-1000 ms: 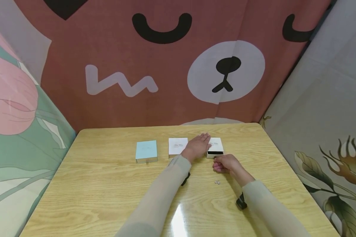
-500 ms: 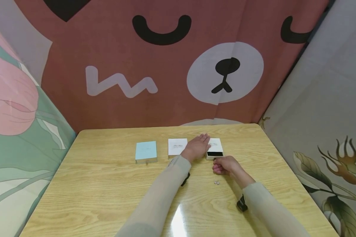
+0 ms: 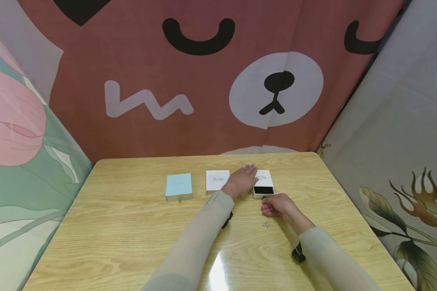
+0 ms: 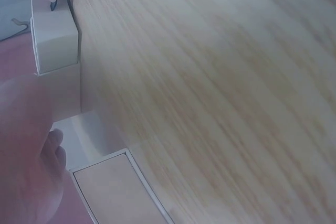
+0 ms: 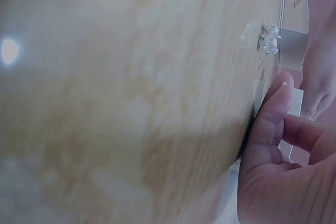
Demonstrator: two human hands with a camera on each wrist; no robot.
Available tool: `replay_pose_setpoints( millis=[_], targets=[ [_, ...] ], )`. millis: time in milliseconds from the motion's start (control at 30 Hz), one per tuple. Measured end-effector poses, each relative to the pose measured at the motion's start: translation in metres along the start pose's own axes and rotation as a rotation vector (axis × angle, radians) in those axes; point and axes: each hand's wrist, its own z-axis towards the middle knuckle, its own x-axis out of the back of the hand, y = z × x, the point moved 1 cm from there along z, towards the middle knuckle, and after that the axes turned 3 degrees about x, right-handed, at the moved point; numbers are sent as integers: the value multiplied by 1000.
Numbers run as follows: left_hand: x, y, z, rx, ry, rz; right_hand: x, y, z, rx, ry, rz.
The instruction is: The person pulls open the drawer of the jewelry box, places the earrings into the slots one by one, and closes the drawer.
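Note:
A white drawer box [image 3: 264, 178] with script on its lid stands at the back right, its drawer partly out and black inside. My left hand [image 3: 241, 180] lies along the box's left side, fingers straight. My right hand [image 3: 276, 203] pinches the small dark pull tab [image 4: 53, 4] on the drawer front [image 4: 56, 40], thumb and index finger together. In the right wrist view the right hand [image 5: 283, 166] hides most of the box. On the table in front lie two small clear sparkling pieces [image 3: 265, 224], which look like crystal earrings [image 5: 270, 40].
Left of my left hand stands a second white box [image 3: 217, 180], partly covered by that hand, its drawer shut. Farther left is a light blue box [image 3: 179, 186] with a tab in front. All stand on a wooden table [image 3: 124, 238] backed by a printed bear curtain [image 3: 149, 133].
The drawer has slid farther out toward me, showing more black interior, as my right hand pulled slightly back. My left hand has stayed at the box's side.

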Motion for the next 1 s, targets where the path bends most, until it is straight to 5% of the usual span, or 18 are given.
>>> replay_pose_setpoints(
  millis=[1000],
  targets=[
    [-2, -1, 1, -7, 6, -4, 1, 5, -12, 16, -46, -21]
  ],
)
